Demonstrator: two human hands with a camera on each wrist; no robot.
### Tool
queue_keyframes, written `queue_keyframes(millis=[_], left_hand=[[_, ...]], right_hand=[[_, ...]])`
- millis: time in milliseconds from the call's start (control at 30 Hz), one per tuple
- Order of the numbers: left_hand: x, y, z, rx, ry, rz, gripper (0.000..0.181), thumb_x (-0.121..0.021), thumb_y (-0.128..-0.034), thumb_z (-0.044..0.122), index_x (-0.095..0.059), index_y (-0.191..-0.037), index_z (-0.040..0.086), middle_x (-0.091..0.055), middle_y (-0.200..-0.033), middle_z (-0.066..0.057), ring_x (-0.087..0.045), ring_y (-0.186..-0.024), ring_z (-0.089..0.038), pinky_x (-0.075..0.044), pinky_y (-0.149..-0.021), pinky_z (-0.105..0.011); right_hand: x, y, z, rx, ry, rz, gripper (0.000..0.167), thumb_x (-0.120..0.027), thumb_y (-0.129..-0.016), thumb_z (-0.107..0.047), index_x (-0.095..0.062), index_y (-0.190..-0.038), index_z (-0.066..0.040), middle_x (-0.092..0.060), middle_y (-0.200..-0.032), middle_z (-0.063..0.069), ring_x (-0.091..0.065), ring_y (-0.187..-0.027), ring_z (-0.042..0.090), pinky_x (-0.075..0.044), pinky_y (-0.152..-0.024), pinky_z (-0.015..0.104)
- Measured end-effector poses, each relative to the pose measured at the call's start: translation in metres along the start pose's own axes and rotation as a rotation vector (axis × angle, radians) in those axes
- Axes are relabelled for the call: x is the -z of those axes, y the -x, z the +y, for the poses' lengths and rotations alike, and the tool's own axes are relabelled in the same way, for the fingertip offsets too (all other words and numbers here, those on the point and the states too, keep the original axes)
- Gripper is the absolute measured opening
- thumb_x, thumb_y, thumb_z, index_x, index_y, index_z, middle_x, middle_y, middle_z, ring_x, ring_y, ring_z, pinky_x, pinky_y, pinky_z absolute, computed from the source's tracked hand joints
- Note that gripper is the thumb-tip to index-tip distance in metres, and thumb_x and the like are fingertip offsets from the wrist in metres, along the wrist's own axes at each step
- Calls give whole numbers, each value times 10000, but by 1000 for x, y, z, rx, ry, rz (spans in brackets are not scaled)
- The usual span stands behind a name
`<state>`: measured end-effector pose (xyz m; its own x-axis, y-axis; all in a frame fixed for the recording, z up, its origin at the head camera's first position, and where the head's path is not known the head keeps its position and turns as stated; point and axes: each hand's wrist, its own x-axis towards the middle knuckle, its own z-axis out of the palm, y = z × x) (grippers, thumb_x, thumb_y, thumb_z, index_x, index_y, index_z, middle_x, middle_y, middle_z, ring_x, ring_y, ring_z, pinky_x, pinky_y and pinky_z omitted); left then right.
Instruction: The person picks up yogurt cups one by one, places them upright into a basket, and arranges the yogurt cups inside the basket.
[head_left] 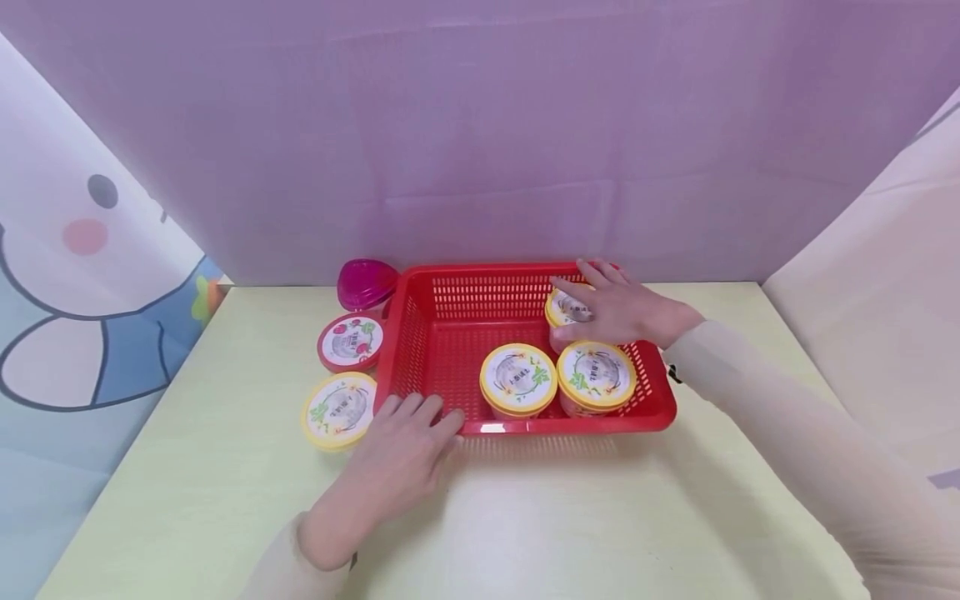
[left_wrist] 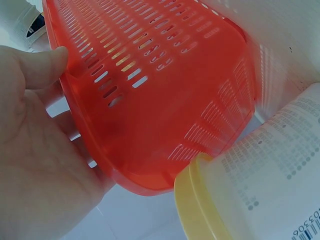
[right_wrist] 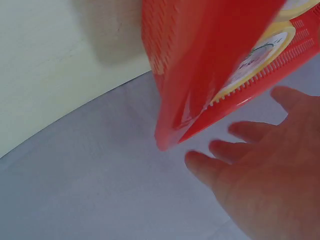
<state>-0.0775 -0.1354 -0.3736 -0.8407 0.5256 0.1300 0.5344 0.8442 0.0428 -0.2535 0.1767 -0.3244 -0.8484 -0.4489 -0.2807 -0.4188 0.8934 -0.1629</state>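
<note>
A: In the head view, what surrounds the red slotted basket?
B: On its left, a magenta container, a red-lidded tub and an outer yellow-lidded tub crowd it on the pale counter. A purple cloth hangs behind.
A: And the basket itself?
B: Rectangular, with three yellow-lidded tubs grouped toward its right. The left hand is at the front-left rim; the right hand partly covers the back-right tub. I can't tell whether it touches.
A: Left wrist view?
B: The outer tub, barcode showing, stands close against the basket's corner. Thumb and fingers straddle the rim: a narrow grip, holding the basket.
A: Right wrist?
B: The basket's wall hides much of the tubs; one lid shows a printed white top. This grip is wide, fingers apart, holding nothing.
</note>
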Motion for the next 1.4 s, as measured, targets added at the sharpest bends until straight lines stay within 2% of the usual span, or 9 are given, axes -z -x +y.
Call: queue_keyframes(millis=[100, 300, 567, 1100, 1400], left_hand=[[1, 0, 0, 3, 5, -3, 401, -798, -864, 375, -663, -1205, 213, -659, -1077, -22, -568, -969, -189, -481, -843, -379], [2, 0, 1, 4, 15, -1, 396, -797, -869, 366, -665, -1207, 206, -659, -1077, -29, -568, -967, -197, -480, -844, -383], [2, 0, 1, 12, 15, -6, 410, -816, -849, 359, -660, -1196, 206, -657, -1070, -25, -565, -962, -188, -480, -845, -381], [3, 1, 2, 25, 18, -16, 402, -802, -860, 366, -656, -1201, 210, -651, -1074, -22, -561, -973, -191, -480, -859, -393], [3, 1, 1, 24, 18, -19, 414, -801, -859, 371, -659, -1213, 210, -654, -1083, -29, -570, -977, -205, -482, -862, -401]], right_hand=[[0, 4, 3, 22, -7, 30, 1068, -566, -828, -793, -117, -1644, -272, 61, -1700, 141, 90, -1530, 437, 17, -1180, 660], [0, 7, 7, 47, -38, 64, 1016, -560, -877, -736, -69, -1645, -288, 107, -1699, 110, 120, -1529, 431, 66, -1158, 684], [2, 18, 3, 29, -32, 93, 1033, -516, -861, -789, -39, -1643, -312, 107, -1699, 110, 127, -1533, 416, 78, -1159, 678], [1, 57, -7, 70, -48, 158, 983, -549, -896, -722, -114, -1648, -261, 29, -1701, 141, 76, -1543, 403, 30, -1174, 669], [-8, 81, -13, 150, -103, 237, 936, -596, -912, -651, -161, -1643, -259, -49, -1702, 120, 28, -1551, 382, -17, -1186, 654]])
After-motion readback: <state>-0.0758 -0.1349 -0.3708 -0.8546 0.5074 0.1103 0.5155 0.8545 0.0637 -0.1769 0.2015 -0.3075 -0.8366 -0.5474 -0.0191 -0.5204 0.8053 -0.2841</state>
